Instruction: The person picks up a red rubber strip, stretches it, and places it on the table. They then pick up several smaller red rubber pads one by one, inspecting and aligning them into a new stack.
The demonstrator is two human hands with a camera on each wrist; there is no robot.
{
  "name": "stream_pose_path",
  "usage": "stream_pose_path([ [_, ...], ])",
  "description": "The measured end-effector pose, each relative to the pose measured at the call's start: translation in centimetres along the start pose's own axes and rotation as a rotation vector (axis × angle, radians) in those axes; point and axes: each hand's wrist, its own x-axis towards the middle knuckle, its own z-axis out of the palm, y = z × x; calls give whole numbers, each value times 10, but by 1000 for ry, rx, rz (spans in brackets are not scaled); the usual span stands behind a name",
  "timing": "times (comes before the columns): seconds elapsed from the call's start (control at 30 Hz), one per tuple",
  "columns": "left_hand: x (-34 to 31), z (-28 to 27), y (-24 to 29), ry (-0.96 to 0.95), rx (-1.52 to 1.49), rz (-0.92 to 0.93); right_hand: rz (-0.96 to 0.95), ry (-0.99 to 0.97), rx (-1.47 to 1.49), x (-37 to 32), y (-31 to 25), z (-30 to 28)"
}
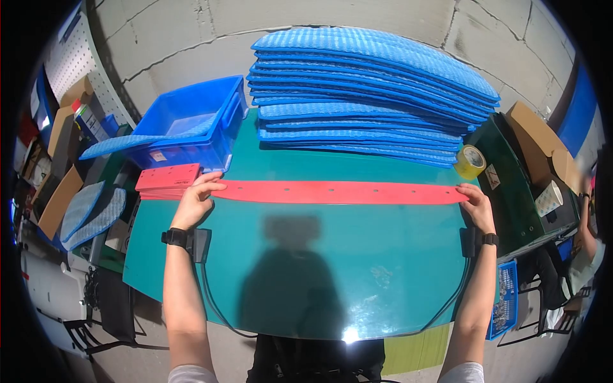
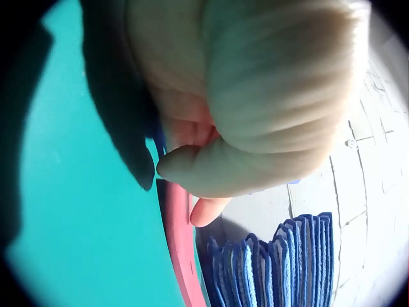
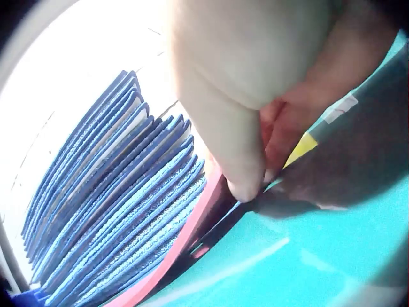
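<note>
A long red strip (image 1: 332,192) with a row of small holes stretches left to right over the green table (image 1: 287,255). My left hand (image 1: 199,199) pinches its left end between thumb and fingers, beside a stack of red pieces (image 1: 167,177). At the strip's right end, my right hand (image 1: 476,207) pinches it. In the left wrist view the strip (image 2: 181,249) runs down from my left hand (image 2: 249,96). The right wrist view shows the strip (image 3: 185,236) in the thumb and fingers of my right hand (image 3: 255,83), its far fingers partly hidden.
Behind the strip stands a tall stack of blue pads (image 1: 364,96). A blue bin (image 1: 191,150) with one pad across it is at the back left. Yellow tape (image 1: 470,162) sits at the back right, beside a dark green box (image 1: 517,191). Cables hang near both wrists.
</note>
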Motion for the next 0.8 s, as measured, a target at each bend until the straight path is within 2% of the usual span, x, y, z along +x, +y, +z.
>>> stream_pose_path([
  [0.07, 1, 0, 0, 0, 10, 9, -4, 25, -42, 1, -4, 1],
  [0.13, 2, 0, 1, 9, 4, -70, -9, 48, -82, 1, -3, 1],
  [0.2, 2, 0, 0, -6, 15, -70, 54, 71, 55, 2, 3, 3],
  [0.37, 2, 4, 3, -13, 9, -67, 107, 79, 105, 1, 6, 3],
  [0.47, 5, 5, 2, 7, 121, -71, 111, 93, 78, 1, 2, 4],
  [0.8, 9, 5, -4, 141, 260, 81, 134, 160, 26, 2, 1, 7],
])
